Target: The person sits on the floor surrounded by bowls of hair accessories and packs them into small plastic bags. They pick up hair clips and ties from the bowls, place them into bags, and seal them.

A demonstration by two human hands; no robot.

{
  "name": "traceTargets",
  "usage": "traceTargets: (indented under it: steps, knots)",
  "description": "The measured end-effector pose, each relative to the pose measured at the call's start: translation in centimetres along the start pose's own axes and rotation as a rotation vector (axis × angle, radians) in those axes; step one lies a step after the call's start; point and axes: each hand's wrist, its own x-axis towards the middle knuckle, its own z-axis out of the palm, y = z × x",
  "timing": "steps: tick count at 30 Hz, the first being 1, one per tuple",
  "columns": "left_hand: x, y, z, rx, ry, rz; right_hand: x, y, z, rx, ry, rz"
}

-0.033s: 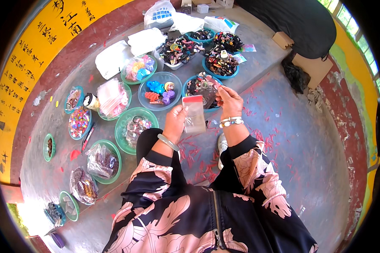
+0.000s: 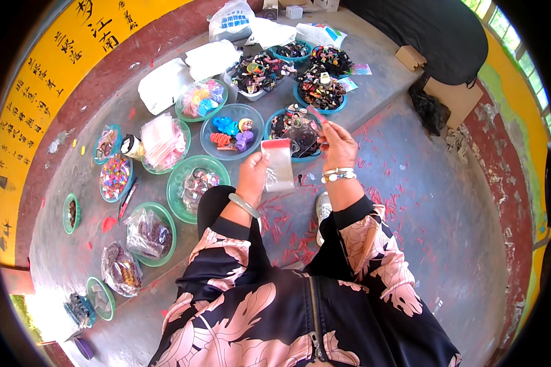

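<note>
- The left hand (image 2: 251,174) is near the middle of the frame; its thumb and fingers are pressed together on the left edge of a small clear bag (image 2: 281,177) with a red top band.
- This bag is at the centre of the frame, held above the grey floor (image 2: 465,208); its content is too small to tell.
- The right hand (image 2: 340,145) is to the right of the bag, apart from it; the fingers are nearly closed and pinch a thin reddish strip (image 2: 316,114).
- Just above the bag is a blue bowl (image 2: 306,159) with dark hair bands (image 2: 284,126); the strip and the right hand cover a part of it.
- To the left of the left hand stands a green bowl (image 2: 176,188); farther, at the left, is a stack of pinkish bags (image 2: 163,144).
- White sacks (image 2: 165,85) lie in the upper left.
- Many red scraps (image 2: 300,251) lie below the hands, around a shoe (image 2: 322,211).
</note>
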Motion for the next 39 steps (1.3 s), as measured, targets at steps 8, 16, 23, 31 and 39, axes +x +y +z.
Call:
traceTargets:
  steps: [8,16,23,31,39]
  knots:
    - [3.1,-7.2,-1.5,-0.097,0.308,-0.148,0.7,-1.0,-1.1,0.067,0.055,0.116]
    - [6.5,-20.0,-6.0,0.016,0.774,-0.238,0.4,-0.8,-0.9,0.085,-0.062,0.207]
    - [7.6,-20.9,-7.3,0.257,0.697,-0.191,0.8,-0.5,-0.6,0.075,-0.108,0.269]
    - [6.8,-11.3,-1.2,0.261,0.614,0.033,0.9,-0.6,-1.1,0.065,-0.143,0.278]
    - [2.4,4.7,1.3,0.146,0.029,0.158,-0.1,-0.6,-0.6,-0.125,-0.376,0.293]
